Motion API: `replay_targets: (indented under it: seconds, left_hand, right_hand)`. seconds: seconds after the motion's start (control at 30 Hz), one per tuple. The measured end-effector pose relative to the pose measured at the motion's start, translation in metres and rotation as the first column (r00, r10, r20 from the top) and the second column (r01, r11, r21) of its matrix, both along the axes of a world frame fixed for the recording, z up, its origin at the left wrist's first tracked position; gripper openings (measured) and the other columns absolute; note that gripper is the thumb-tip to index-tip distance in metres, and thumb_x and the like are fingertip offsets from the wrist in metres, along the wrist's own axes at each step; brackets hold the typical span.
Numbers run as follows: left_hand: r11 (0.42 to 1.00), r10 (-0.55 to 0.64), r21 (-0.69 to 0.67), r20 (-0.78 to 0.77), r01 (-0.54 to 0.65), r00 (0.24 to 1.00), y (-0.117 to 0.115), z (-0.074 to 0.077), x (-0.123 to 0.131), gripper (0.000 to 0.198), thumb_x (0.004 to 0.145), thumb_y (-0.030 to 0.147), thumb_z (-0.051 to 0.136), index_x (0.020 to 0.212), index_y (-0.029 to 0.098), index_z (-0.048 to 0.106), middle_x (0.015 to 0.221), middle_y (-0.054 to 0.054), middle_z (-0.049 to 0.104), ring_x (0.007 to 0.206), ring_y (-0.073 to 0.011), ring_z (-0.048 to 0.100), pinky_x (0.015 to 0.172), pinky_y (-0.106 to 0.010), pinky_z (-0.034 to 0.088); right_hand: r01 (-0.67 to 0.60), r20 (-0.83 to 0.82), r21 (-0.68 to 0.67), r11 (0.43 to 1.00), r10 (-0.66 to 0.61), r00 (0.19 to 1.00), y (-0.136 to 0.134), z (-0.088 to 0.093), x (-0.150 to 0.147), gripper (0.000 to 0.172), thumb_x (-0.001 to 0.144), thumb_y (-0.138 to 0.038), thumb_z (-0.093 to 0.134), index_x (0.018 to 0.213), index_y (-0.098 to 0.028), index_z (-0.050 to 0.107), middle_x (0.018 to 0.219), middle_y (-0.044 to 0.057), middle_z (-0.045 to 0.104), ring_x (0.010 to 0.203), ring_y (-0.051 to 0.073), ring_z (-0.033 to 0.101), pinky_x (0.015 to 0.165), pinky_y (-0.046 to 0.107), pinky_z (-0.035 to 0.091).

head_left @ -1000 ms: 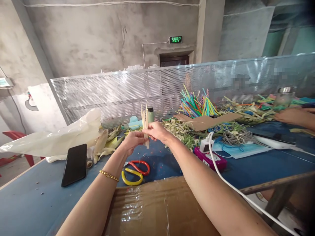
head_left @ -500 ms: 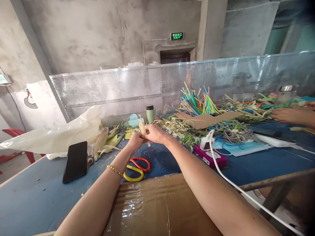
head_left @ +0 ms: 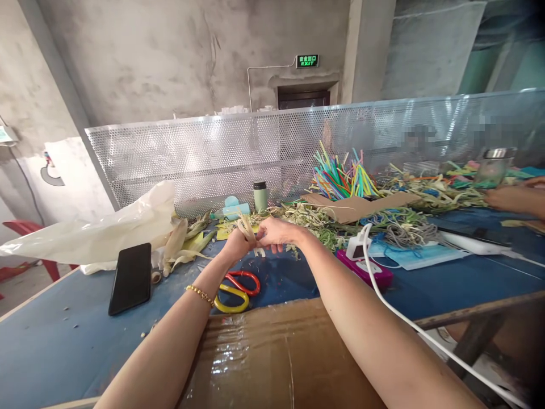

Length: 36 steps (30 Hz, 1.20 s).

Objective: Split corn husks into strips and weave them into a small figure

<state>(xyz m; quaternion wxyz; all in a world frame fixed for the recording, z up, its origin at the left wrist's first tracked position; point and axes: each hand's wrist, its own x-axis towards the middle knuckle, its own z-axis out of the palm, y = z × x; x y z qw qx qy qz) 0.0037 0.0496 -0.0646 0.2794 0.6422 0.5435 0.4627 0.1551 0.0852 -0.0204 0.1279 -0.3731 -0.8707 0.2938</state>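
Observation:
Both my hands meet above the blue table (head_left: 447,284), pinching a small bundle of pale dried husk strips (head_left: 247,226). My left hand (head_left: 235,245), with a gold bracelet on its wrist, is closed around the bundle's lower part. My right hand (head_left: 275,233) grips the same bundle from the right, fingers curled. The strips are bent over to the left above my left hand. Red and yellow scissors (head_left: 237,288) lie on the table just below my hands.
A black phone (head_left: 130,277) lies left, beside a pale plastic bag (head_left: 97,233) and husks. A taped cardboard box (head_left: 276,358) sits in front of me. A pink charger (head_left: 366,270) with white cable, coloured strips (head_left: 340,179), a perforated metal screen (head_left: 204,159) and another person's hand (head_left: 511,199) lie right.
The husk strips stood upright in my raised hands a second ago. My hands have lowered toward the table and the strips are now folded down into a short bundle.

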Motion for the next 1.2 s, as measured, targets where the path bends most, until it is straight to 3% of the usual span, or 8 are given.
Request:
replay_targets:
  seconds: [0.2, 0.37, 0.5, 0.67, 0.77, 0.83, 0.93, 1.2]
  left_hand:
    - [1.000, 0.013, 0.020, -0.057, -0.012, 0.998, 0.003, -0.005, -0.002, 0.005, 0.066, 0.016, 0.064, 0.066, 0.011, 0.063, 0.058, -0.004, 0.061, 0.051, -0.0131, 0.053, 0.047, -0.023, 0.037]
    - [1.000, -0.017, 0.001, -0.034, 0.017, 0.999, 0.005, -0.006, -0.002, 0.008, 0.068, 0.018, 0.064, 0.064, 0.011, 0.063, 0.053, -0.003, 0.058, 0.049, -0.0123, 0.052, 0.047, -0.023, 0.038]
    - [1.000, -0.024, -0.006, -0.022, 0.024, 0.999, 0.006, -0.006, -0.003, 0.011, 0.070, 0.020, 0.064, 0.064, 0.010, 0.064, 0.051, -0.002, 0.057, 0.048, -0.0117, 0.051, 0.047, -0.023, 0.039]
    - [0.999, -0.037, -0.019, -0.036, 0.036, 0.999, 0.010, -0.010, -0.001, 0.013, 0.072, 0.020, 0.063, 0.063, 0.012, 0.062, 0.050, -0.002, 0.057, 0.047, -0.0119, 0.050, 0.047, -0.023, 0.039]
    - [1.000, -0.015, 0.009, -0.132, 0.017, 0.991, 0.013, -0.013, 0.001, 0.021, 0.074, 0.023, 0.061, 0.056, 0.014, 0.059, 0.050, -0.002, 0.057, 0.048, -0.0124, 0.051, 0.048, -0.023, 0.038]
    - [1.000, -0.005, 0.024, -0.211, 0.010, 0.978, 0.015, -0.014, 0.001, 0.023, 0.076, 0.023, 0.059, 0.055, 0.014, 0.059, 0.051, -0.003, 0.059, 0.049, -0.0131, 0.052, 0.048, -0.023, 0.038]
    - [0.999, 0.046, 0.021, -0.268, -0.043, 0.962, 0.017, -0.012, -0.003, 0.026, 0.078, 0.024, 0.057, 0.053, 0.015, 0.059, 0.050, -0.005, 0.060, 0.048, -0.0139, 0.054, 0.049, -0.024, 0.038]
    - [0.968, 0.238, 0.096, -0.055, -0.232, 0.970, 0.020, 0.004, -0.038, 0.028, 0.077, 0.031, 0.059, 0.055, 0.014, 0.061, 0.053, -0.007, 0.064, 0.046, -0.0150, 0.056, 0.050, -0.025, 0.041]
  right_hand:
    - [0.091, 0.160, -0.051, 0.995, -0.082, 0.984, 0.011, -0.014, -0.002, 0.016, 0.070, -0.012, 0.071, 0.061, -0.013, 0.058, 0.045, 0.000, 0.058, 0.039, 0.011, 0.056, 0.039, 0.018, 0.046]
    - [0.129, 0.078, -0.075, 0.989, -0.123, 0.989, 0.007, -0.020, -0.012, 0.020, 0.074, -0.006, 0.067, 0.060, -0.011, 0.054, 0.045, -0.001, 0.058, 0.039, 0.009, 0.057, 0.041, 0.017, 0.049]
    - [0.121, -0.002, -0.193, 0.974, -0.124, 0.992, 0.003, -0.023, -0.016, 0.020, 0.077, -0.007, 0.065, 0.060, -0.010, 0.055, 0.049, 0.001, 0.060, 0.041, 0.011, 0.060, 0.045, 0.020, 0.052]
    - [0.079, 0.008, -0.306, 0.949, -0.080, 0.997, 0.011, -0.015, -0.001, 0.008, 0.075, -0.003, 0.064, 0.079, -0.008, 0.059, 0.058, 0.002, 0.066, 0.050, 0.014, 0.066, 0.055, 0.025, 0.057]
    - [0.253, 0.148, -0.143, 0.957, -0.232, 0.962, 0.022, -0.003, 0.024, 0.007, 0.080, -0.011, 0.063, 0.085, -0.007, 0.061, 0.058, 0.004, 0.066, 0.054, 0.015, 0.066, 0.057, 0.027, 0.057]
    - [0.387, 0.376, -0.043, 0.921, -0.344, 0.860, 0.029, 0.002, 0.039, 0.017, 0.080, -0.023, 0.067, 0.076, -0.007, 0.064, 0.056, 0.007, 0.066, 0.057, 0.018, 0.067, 0.058, 0.029, 0.056]
    - [0.415, 0.601, -0.053, 0.908, -0.303, 0.740, 0.034, 0.003, 0.050, 0.030, 0.075, -0.037, 0.072, 0.069, -0.008, 0.067, 0.056, 0.010, 0.066, 0.061, 0.021, 0.068, 0.058, 0.029, 0.054]
    - [0.372, 0.564, 0.032, 0.928, -0.324, 0.759, 0.016, -0.002, 0.042, 0.016, 0.068, -0.022, 0.072, 0.063, -0.008, 0.067, 0.051, 0.005, 0.063, 0.049, 0.014, 0.060, 0.050, 0.023, 0.047]
